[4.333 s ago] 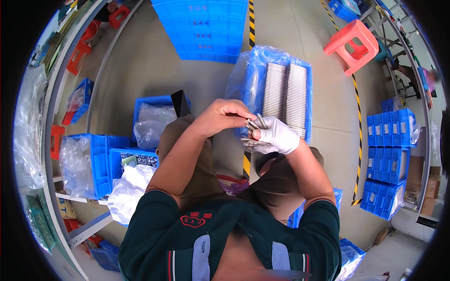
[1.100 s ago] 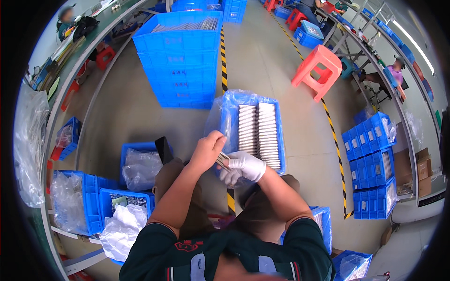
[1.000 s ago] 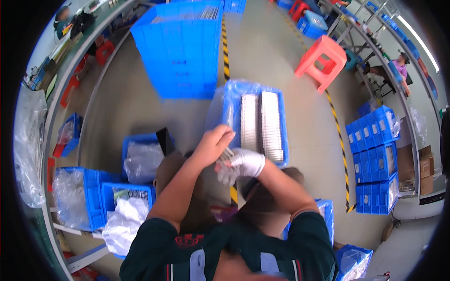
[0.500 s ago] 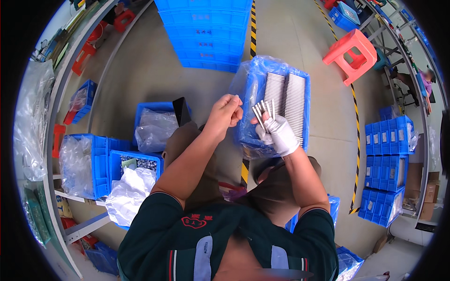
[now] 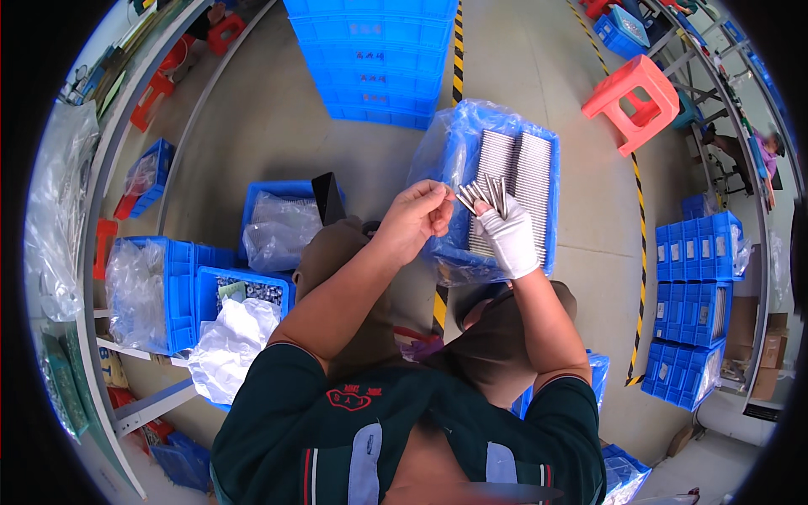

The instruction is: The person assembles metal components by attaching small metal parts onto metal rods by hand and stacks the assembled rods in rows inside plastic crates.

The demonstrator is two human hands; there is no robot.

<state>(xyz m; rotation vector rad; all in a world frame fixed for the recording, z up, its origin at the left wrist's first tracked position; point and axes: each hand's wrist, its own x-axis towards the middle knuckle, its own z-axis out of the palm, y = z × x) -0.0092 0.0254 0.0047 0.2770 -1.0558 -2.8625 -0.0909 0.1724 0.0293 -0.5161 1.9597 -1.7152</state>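
My right hand (image 5: 510, 240), in a white glove with bare fingertips, is closed around a fanned bunch of slim metal pins (image 5: 486, 194). Their ends point up and to the left. Bare and pinched, my left hand (image 5: 415, 222) has its fingertips right beside the leftmost pins; whatever sits in the pinch is too small to make out. Beneath the right hand stands a blue crate (image 5: 553, 189) lined with clear plastic film. Inside it, silvery metal pins (image 5: 532, 172) lie stacked in two long rows, partly covered by the gloved hand.
At my left, a blue bin of small metal parts (image 5: 261, 292) has crumpled white sheeting (image 5: 236, 345) over it. Behind it sits a plastic-covered blue bin (image 5: 282, 227). Stacked blue crates (image 5: 374, 63) rise ahead; a red stool (image 5: 635, 101) and more crates (image 5: 694, 244) stand right.
My left hand has moved right, up to the pin ends. My right hand has turned slightly, and the pins in it now fan more upright.
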